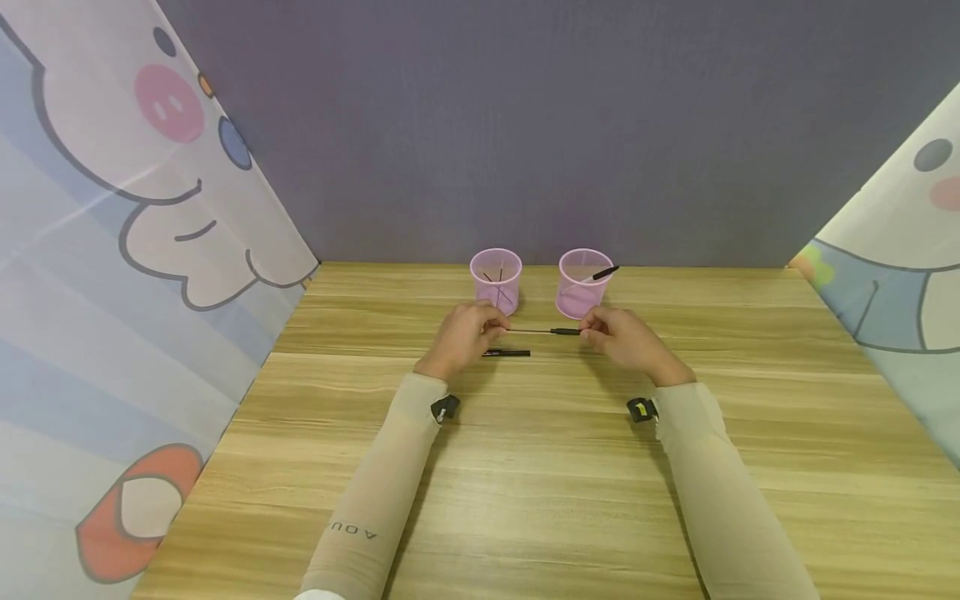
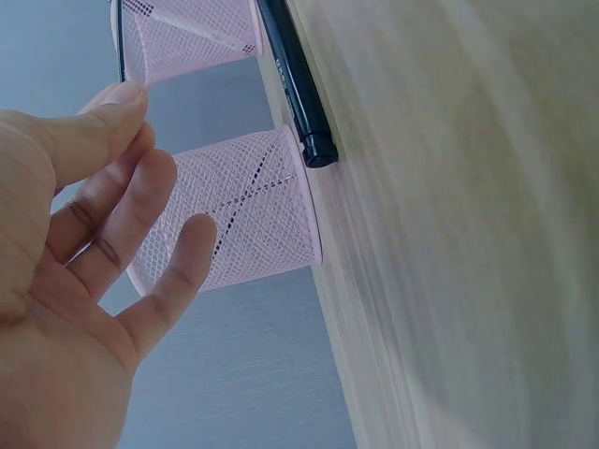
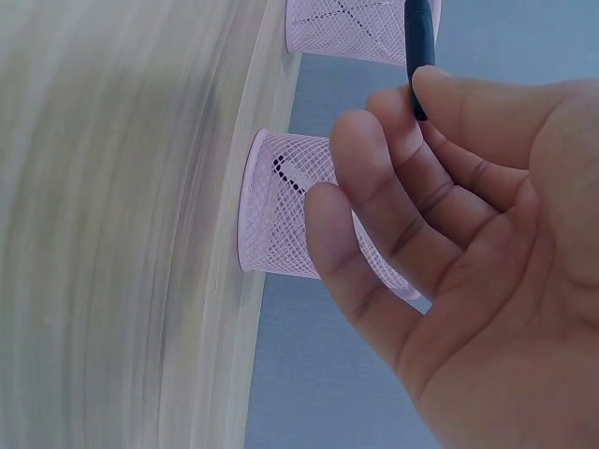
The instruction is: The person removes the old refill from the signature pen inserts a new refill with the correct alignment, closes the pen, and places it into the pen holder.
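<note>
A thin dark rod (image 1: 529, 331) with a thicker black end piece (image 1: 564, 332), like a pen refill with a grip, lies level between both hands above the table. My left hand (image 1: 467, 333) pinches the thin end with thumb and index finger; its other fingers are loosely bent. My right hand (image 1: 626, 340) pinches the thick black end (image 3: 420, 47) between thumb and fingertips. Below the left hand a black pen (image 1: 510, 353) lies on the table, partly covered by that hand. Behind stand two pink mesh cups: the left cup (image 1: 484, 292) and the right cup (image 1: 570, 302).
Several thin dark sticks (image 1: 500, 273) stand in the left cup. A pale pen with a black end (image 1: 605, 272) leans out of the right cup. The wooden table (image 1: 525, 500) ends at a grey back panel (image 1: 555, 133). Cartoon-printed curtains (image 1: 112, 333) hang at both sides.
</note>
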`<state>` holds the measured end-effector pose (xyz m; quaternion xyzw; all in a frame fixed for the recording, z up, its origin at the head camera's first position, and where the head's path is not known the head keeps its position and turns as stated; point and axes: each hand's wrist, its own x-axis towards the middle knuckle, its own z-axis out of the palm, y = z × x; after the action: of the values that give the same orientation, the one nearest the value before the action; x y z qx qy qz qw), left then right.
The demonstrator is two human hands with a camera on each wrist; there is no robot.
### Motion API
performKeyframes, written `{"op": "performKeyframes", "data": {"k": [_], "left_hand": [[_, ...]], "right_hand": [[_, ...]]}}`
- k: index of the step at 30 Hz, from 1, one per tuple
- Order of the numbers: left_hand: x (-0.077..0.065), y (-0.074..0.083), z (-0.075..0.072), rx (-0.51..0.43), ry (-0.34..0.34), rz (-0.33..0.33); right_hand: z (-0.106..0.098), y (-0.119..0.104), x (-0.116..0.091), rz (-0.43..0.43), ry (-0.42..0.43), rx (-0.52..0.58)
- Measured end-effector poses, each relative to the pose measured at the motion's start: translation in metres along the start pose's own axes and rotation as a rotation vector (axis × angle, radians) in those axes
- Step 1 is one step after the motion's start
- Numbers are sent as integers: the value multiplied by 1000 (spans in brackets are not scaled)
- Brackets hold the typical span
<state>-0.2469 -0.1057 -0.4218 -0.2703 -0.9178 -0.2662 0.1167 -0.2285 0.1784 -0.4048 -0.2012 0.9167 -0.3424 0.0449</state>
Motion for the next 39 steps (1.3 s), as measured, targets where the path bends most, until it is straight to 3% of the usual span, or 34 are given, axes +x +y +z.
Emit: {"op": "performKeyframes", "data": {"k": [39], "left_hand": [[-1, -6, -7, -2, 4, -48]], "right_hand": [[-4, 9, 0, -2, 32, 8]]}}
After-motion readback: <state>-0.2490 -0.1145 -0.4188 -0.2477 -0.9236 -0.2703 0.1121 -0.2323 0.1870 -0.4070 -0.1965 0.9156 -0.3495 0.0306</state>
